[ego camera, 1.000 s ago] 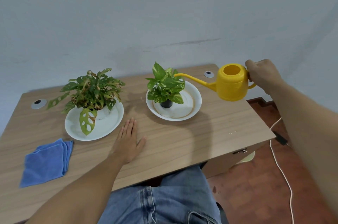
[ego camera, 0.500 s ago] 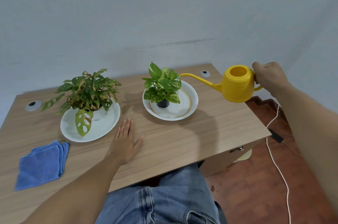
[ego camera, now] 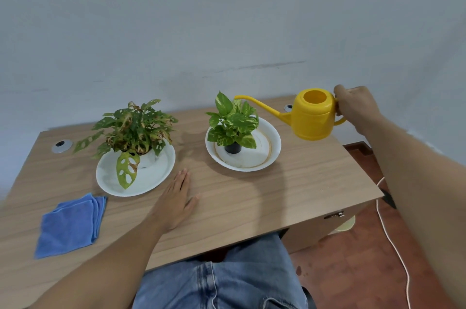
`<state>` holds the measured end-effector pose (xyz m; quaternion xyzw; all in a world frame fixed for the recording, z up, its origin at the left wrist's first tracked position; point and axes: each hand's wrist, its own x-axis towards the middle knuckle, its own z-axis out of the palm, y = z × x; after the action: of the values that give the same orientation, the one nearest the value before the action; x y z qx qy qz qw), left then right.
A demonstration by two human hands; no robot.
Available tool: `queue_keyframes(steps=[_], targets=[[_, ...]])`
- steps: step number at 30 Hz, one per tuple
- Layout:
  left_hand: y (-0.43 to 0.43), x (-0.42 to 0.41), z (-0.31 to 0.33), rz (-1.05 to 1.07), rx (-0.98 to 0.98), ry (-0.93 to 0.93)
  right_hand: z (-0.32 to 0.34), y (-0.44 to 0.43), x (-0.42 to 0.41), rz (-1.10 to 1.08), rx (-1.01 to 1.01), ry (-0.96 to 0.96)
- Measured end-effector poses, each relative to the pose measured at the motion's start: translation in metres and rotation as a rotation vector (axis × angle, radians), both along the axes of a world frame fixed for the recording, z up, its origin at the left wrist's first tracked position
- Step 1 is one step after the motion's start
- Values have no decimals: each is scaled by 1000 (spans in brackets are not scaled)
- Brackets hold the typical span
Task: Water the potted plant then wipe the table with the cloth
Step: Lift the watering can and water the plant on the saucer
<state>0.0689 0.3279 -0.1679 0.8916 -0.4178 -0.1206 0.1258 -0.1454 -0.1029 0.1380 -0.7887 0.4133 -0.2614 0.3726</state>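
My right hand point(ego camera: 355, 107) grips the handle of a yellow watering can point(ego camera: 314, 117), held in the air above the table's right end. Its long spout tip sits just over the leaves of a small green potted plant point(ego camera: 233, 122) in a black pot on a white plate point(ego camera: 273, 147). My left hand point(ego camera: 175, 201) lies flat on the wooden table point(ego camera: 290, 190), fingers together, holding nothing. A folded blue cloth point(ego camera: 70, 225) lies at the front left.
A bigger plant with holed leaves point(ego camera: 133, 129) stands on a second white plate point(ego camera: 156, 177) at left. Two cable grommets point(ego camera: 61, 146) sit near the back edge. A white cable point(ego camera: 393, 240) runs over the red floor at right. My jeans show below the table.
The watering can has shifted left and slightly up, so its spout tip now reaches over the small plant's leaves. My left hand has stayed flat on the table.
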Motion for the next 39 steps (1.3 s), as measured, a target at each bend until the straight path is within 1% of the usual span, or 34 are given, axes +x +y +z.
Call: queue_keyframes(steps=[10,20,28,34,39], targets=[[48,3,1,21,-98,-56,10,31,44,60,15,-25],[102,10,-11,12,-129,-92,8,74,90,157,43,-24],[112,2,-16,19,-94,-96,5,111,129,253,74,-13],[114,-1,-16,35,-84,-119,4,137,155,324,54,19],[115,-5,-12,51,-89,-119,1,154,173,376,0,25]])
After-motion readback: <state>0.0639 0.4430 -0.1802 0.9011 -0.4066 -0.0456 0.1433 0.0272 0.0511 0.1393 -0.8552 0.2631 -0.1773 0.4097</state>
